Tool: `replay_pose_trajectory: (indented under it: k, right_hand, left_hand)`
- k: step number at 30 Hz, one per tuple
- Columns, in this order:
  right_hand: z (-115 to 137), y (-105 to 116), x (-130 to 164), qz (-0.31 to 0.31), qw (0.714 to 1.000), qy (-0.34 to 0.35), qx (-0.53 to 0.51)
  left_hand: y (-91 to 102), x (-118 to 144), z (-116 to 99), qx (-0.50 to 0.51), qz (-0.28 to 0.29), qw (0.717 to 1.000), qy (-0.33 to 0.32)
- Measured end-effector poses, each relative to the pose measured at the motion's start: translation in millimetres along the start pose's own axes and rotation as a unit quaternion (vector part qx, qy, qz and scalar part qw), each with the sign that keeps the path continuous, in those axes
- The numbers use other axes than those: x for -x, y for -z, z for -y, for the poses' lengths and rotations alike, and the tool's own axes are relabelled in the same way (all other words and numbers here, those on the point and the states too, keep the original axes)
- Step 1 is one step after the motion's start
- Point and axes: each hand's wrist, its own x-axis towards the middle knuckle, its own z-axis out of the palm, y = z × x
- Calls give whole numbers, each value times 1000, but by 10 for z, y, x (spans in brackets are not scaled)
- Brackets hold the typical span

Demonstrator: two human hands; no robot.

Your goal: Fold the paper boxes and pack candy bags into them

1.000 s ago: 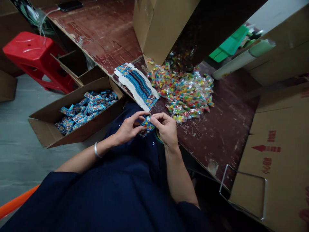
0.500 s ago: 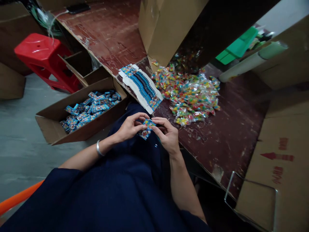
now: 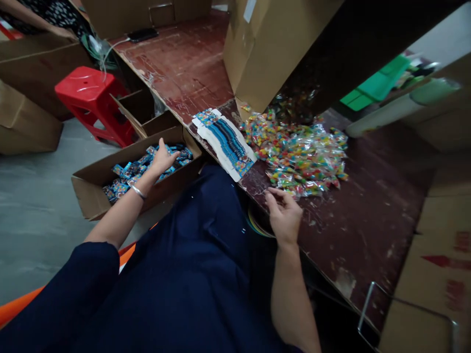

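Note:
My left hand [image 3: 162,158], a silver bangle on its wrist, is over a long cardboard box [image 3: 84,189] beside the table. Its thumb and fingers are spread, and it holds nothing that I can see. Inside the box lies a heap of small blue printed packets [image 3: 128,170]. My right hand [image 3: 285,213] hovers at the table's near edge, open, fingers loosely bent and nothing visible between them. Just beyond it is a pile of clear bags of colourful candy [image 3: 301,157]. To its left, flat blue-and-white printed cartons [image 3: 225,142] lie overlapped in a row.
A tall cardboard box [image 3: 257,54] stands on the dark red table [image 3: 353,211] behind the candy. A red stool [image 3: 86,86] is on the floor at left. Another person's arm [image 3: 44,22] shows top left. A metal wire frame [image 3: 405,304] sticks up at lower right.
The small blue printed box that both hands held is out of them. My left hand has moved left over the cardboard box; my right hand has moved right. The view has shifted.

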Motion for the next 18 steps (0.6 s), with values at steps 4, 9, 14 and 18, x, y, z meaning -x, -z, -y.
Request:
replay_pose_trajectory:
  k: [4, 9, 14, 18]
  right_hand:
    - [75, -351, -213, 28, 977, 150, 147]
    - [120, -714, -473, 90, 929, 213, 290]
    - [108, -665, -407, 129, 922, 232, 281]
    - [58, -622, -297, 99, 931, 254, 242]
  left_hand:
    - [-380, 378, 4, -24, 28, 999, 9]
    - [-758, 831, -116, 13, 158, 987, 12]
    - [-842, 1020, -265, 133, 256, 953, 89]
    - [-955, 1093, -333, 236, 318, 900, 181]
